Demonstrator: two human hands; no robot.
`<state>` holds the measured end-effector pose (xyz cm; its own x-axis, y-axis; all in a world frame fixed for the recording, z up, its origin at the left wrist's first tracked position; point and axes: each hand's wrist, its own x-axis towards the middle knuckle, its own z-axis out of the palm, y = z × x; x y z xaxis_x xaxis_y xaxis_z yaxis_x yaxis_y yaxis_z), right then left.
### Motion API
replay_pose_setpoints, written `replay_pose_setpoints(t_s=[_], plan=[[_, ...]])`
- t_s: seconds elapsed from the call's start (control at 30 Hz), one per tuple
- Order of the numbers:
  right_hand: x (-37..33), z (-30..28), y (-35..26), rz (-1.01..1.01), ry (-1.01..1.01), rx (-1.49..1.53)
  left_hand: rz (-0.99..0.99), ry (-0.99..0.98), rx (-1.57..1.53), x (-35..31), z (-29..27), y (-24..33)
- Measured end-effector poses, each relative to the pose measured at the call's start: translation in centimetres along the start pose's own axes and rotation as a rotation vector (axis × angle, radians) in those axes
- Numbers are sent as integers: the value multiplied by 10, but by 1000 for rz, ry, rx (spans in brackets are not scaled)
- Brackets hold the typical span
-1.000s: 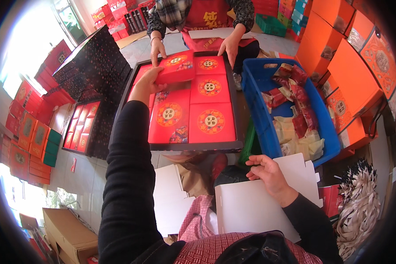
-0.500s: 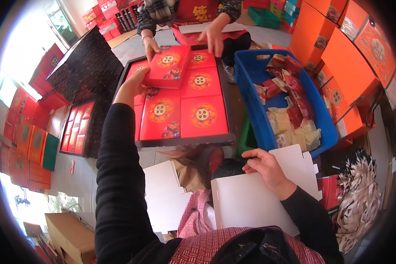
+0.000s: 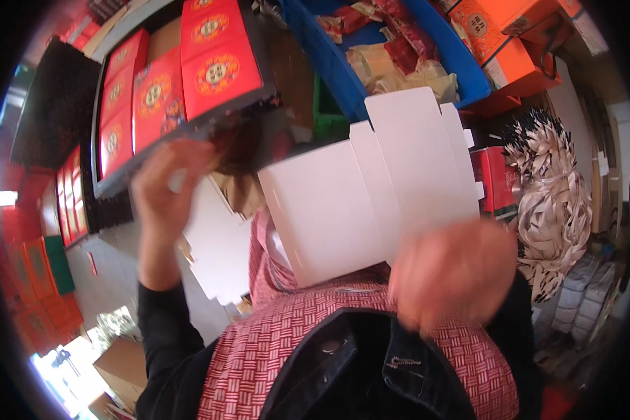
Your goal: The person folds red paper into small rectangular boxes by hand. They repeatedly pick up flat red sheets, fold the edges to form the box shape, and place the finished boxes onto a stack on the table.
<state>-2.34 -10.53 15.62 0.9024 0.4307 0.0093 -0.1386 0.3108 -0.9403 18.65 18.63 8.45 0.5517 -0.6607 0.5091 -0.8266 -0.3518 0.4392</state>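
Note:
A flat white cardboard box blank [image 3: 336,210], creased and with cut tabs, lies across my lap. My right hand [image 3: 455,273] is over its near right edge, too smeared by motion for its fingers to show. Raised at the left, my left hand [image 3: 171,189] is also blurred; a gap shows between its thumb and fingers, and nothing is in it. Just beyond it stands a large black box [image 3: 129,171] holding several red gift boxes [image 3: 217,73] with round gold-and-orange emblems. One place in it shows a bare brown bottom.
A blue crate [image 3: 462,70] of wrapped packets stands ahead on the right. Orange boxes [image 3: 518,66] are stacked past it. At right hangs a bundle of beige ribbons [image 3: 553,203]. Another white sheet [image 3: 217,238] lies low on the left, near a brown carton [image 3: 122,364].
The view has tipped down and shifted. My left hand has come off the red gift box and back toward me. My right hand has moved down closer to my body. The co-worker's hands are out of view.

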Motion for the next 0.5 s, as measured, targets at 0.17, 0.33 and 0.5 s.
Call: replay_pose_setpoints(t_s=[0.17,0.33,0.5], plan=[[15,46,15,-413,-207,-141,-815,119,-734,-96,77,49],[34,50,98,48,260,-1315,-1073,69,-1348,-100,80,77],[50,63,177,223,416,-1409,-993,56,-1225,-102,76,98]])
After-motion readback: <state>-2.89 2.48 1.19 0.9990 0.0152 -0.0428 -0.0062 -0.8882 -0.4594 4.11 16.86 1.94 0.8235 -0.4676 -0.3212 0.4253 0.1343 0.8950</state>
